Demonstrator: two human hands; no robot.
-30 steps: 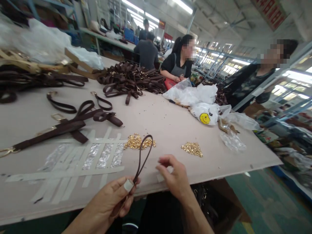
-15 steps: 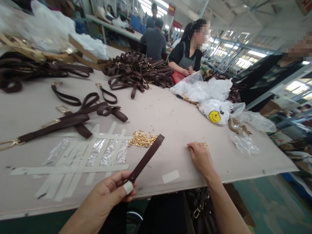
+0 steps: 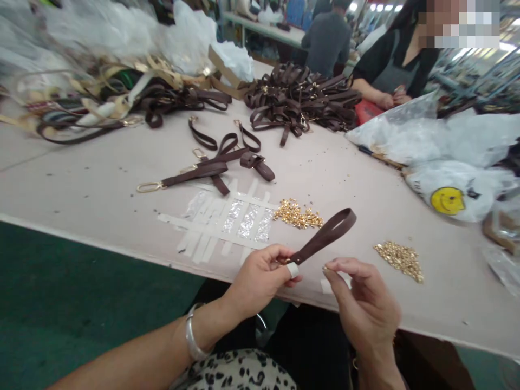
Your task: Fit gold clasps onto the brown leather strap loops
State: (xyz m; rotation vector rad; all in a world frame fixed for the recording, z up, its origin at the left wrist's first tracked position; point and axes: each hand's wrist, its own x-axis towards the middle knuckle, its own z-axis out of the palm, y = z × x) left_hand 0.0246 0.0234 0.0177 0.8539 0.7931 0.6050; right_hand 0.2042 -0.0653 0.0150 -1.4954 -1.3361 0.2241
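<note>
My left hand (image 3: 268, 276) is closed on the end of a dark brown looped strap (image 3: 327, 234), with the thumb, wrapped in white tape, pressed near its small hole. The loop points up and to the right. Just right of it, my right hand (image 3: 363, 298) pinches a tiny gold-coloured metal piece (image 3: 325, 268) between thumb and forefinger, apart from the strap. Beyond the strap lies a pile of shiny gold rivet-like pieces (image 3: 298, 214). A second pile of small gold pieces (image 3: 400, 261) is on the table to the right of my right hand.
White tape strips over clear plastic (image 3: 227, 222) are stuck to the table (image 3: 101, 179). Several brown straps with gold rings (image 3: 199, 173) lie at left, and a heap of straps (image 3: 300, 97) behind. Plastic bags (image 3: 450, 189) are at right. A person (image 3: 394, 65) sits across the table.
My right hand has come away from the right pile toward the strap, a tiny metal piece in its fingertips. The strap's loop now shows opened sideways. The view has turned left and down.
</note>
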